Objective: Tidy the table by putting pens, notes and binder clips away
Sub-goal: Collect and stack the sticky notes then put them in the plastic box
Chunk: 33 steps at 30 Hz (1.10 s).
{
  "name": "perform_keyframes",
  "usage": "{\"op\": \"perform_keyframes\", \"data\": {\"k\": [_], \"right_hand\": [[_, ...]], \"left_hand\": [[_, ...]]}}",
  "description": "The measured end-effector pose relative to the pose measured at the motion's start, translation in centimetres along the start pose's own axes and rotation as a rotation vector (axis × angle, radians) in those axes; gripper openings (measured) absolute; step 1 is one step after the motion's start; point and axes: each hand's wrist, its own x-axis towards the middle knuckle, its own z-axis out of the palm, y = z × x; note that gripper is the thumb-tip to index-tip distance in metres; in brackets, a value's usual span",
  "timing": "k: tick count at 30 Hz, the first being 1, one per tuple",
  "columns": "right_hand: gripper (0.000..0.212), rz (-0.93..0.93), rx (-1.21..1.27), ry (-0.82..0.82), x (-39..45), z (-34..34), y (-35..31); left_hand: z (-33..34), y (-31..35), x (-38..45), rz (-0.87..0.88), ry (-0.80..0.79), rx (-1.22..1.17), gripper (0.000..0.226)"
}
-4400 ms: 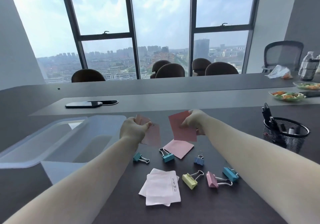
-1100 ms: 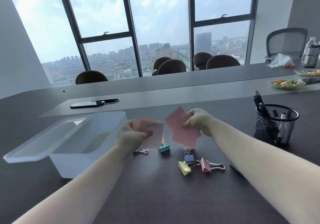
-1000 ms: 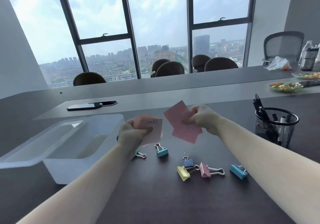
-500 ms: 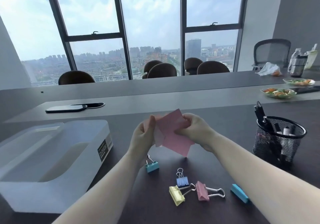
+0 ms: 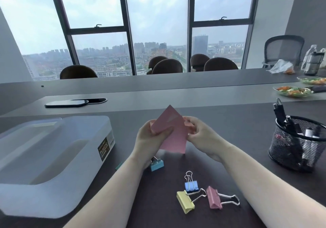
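Both hands hold a stack of pink notes [image 5: 173,132] above the dark table. My left hand [image 5: 150,137] pinches the stack's left edge; my right hand [image 5: 199,134] grips its right side. Below them lie binder clips: a teal one [image 5: 157,165] by my left wrist, then a blue one [image 5: 191,186], a yellow one [image 5: 185,202] and a pink one [image 5: 214,200] close together. Another teal clip [image 5: 119,165] peeks out left of my left forearm. A black mesh pen cup [image 5: 298,150] with several pens stands at the right. An open translucent plastic box [image 5: 74,159] sits at the left.
A dark phone [image 5: 66,103] lies on the raised middle strip of the table. Two plates of food [image 5: 292,91] and bottles [image 5: 312,63] stand at the far right. Chairs line the far side under the windows.
The two separate bunches of notes have been brought together into one stack held by both hands. Earlier the loose white and pink notes left the table. The view has shifted closer to the box.
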Motion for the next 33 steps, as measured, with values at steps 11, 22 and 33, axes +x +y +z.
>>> {"op": "perform_keyframes", "data": {"k": [11, 22, 33], "right_hand": [[0.050, 0.077, 0.153, 0.004, 0.0, 0.8, 0.0], [0.048, -0.075, 0.197, -0.060, -0.1, 0.8, 0.1], [0.032, 0.022, 0.118, 0.029, -0.4, 1.1, 0.6]], "left_hand": [[-0.3, -0.7, 0.1, 0.079, -0.069, 0.297, 0.051], [0.5, 0.6, 0.0, 0.197, 0.062, 0.260, 0.023], [1.6, 0.5, -0.4, 0.021, -0.004, 0.485, 0.061]]}}
